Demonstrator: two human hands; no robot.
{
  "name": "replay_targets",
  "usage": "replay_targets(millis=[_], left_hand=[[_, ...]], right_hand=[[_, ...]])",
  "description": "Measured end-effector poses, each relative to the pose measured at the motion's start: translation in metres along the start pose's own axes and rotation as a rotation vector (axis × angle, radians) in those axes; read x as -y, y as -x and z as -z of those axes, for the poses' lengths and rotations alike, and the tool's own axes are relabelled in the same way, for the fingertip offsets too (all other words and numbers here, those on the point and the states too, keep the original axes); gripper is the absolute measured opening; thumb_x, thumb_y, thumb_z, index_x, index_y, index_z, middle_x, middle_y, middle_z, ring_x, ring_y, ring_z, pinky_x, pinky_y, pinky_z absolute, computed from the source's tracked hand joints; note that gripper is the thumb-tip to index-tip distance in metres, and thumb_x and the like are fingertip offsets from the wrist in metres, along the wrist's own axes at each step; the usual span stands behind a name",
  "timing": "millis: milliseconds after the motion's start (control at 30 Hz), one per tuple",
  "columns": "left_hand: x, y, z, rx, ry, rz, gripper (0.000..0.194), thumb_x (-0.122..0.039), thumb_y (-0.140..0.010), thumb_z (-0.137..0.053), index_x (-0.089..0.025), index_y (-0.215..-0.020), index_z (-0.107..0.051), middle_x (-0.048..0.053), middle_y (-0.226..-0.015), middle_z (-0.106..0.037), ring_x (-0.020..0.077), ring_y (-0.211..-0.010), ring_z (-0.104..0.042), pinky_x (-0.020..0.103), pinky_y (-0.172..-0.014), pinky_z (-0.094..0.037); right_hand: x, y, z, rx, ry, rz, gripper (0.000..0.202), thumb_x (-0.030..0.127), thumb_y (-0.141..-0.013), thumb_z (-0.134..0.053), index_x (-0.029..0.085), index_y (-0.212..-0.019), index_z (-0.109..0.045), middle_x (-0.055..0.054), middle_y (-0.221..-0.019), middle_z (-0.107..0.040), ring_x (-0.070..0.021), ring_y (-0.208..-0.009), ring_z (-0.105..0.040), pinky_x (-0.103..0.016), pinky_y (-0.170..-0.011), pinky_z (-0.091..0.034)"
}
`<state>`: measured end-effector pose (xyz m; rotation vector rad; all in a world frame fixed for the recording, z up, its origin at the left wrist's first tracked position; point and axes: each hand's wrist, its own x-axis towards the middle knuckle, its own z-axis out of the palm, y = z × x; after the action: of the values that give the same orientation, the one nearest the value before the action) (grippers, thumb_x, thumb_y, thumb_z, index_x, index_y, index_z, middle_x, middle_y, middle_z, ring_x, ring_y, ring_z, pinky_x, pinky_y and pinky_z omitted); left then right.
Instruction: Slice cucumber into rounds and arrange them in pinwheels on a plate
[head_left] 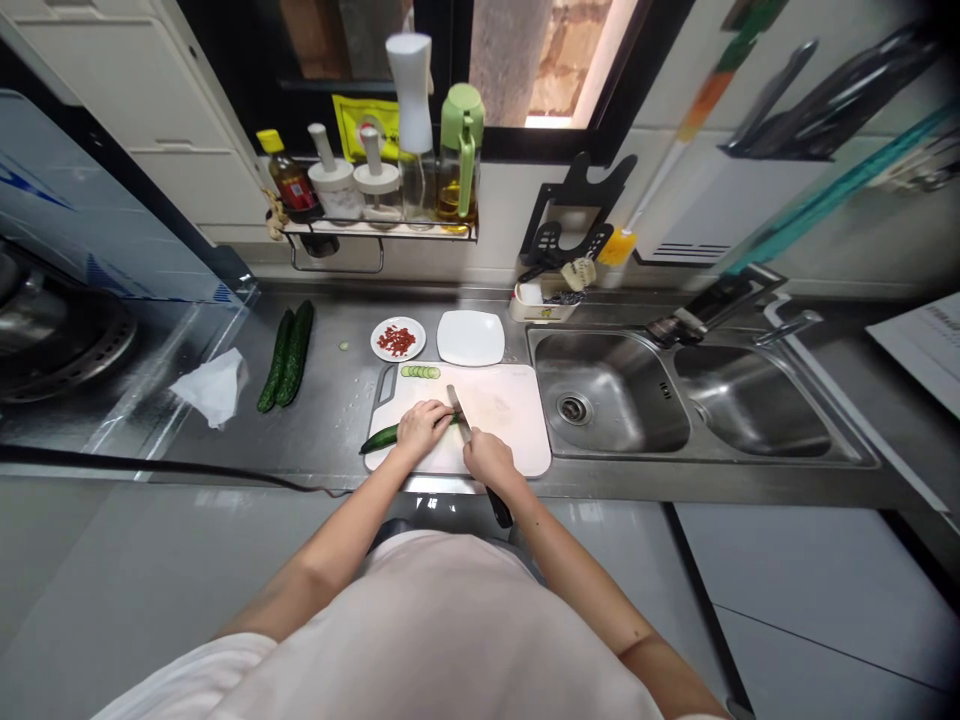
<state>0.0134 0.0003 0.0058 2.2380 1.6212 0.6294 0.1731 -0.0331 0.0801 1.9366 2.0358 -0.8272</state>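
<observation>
A cucumber (382, 438) lies across the white cutting board (517, 440), its uncut end pointing left. My left hand (421, 430) is closed over the cucumber's right part and presses it to the board. In my right hand (489, 460) is a kitchen knife (459, 410), gripped by its black handle. The blade stands at the cucumber's right end, close to my left fingertips; whether it has entered the flesh is too small to tell. A short row of overlapping cucumber slices (420, 372) rests near the board's upper left edge.
Behind the board are a plate of chopped red pieces (397, 340) and a white square plate (471, 338). Two whole cucumbers (286, 358) and a crumpled white cloth or paper (214, 388) lie left. A double sink (611, 395) adjoins on the right; a condiment rack (382, 228) hangs above.
</observation>
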Motion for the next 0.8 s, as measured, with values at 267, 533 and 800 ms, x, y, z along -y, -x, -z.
replay_targets(millis=[267, 533, 800], left_hand=[[0.001, 0.0, -0.001, -0.006, -0.013, -0.008, 0.023, -0.036, -0.094, -0.051, -0.029, -0.103, -0.071, 0.002, -0.102, -0.067, 0.0174, -0.096, -0.058, 0.029, -0.083, -0.047], [0.001, 0.0, 0.0, 0.001, -0.008, -0.006, 0.023, -0.035, -0.094, -0.051, -0.028, -0.104, -0.07, 0.003, -0.103, -0.067, 0.0173, -0.097, -0.057, 0.029, -0.085, -0.047], [0.0, 0.001, -0.001, -0.003, -0.027, -0.005, 0.022, -0.035, -0.094, -0.051, -0.028, -0.102, -0.07, 0.001, -0.104, -0.067, 0.0168, -0.097, -0.057, 0.029, -0.083, -0.046]], right_hand=[[-0.005, 0.01, -0.007, -0.002, 0.009, 0.008, 0.031, 0.021, -0.091, -0.037, 0.014, -0.113, -0.058, -0.017, -0.106, -0.068, -0.0261, -0.1, -0.065, -0.032, -0.078, -0.044], [-0.013, 0.021, -0.018, 0.0, 0.033, -0.003, 0.03, 0.02, -0.091, -0.036, 0.015, -0.11, -0.059, -0.016, -0.1, -0.07, -0.026, -0.096, -0.067, -0.032, -0.075, -0.044], [-0.002, 0.006, -0.007, 0.009, 0.032, 0.015, 0.031, 0.019, -0.091, -0.037, 0.013, -0.111, -0.059, -0.017, -0.106, -0.069, -0.026, -0.099, -0.065, -0.031, -0.075, -0.044]])
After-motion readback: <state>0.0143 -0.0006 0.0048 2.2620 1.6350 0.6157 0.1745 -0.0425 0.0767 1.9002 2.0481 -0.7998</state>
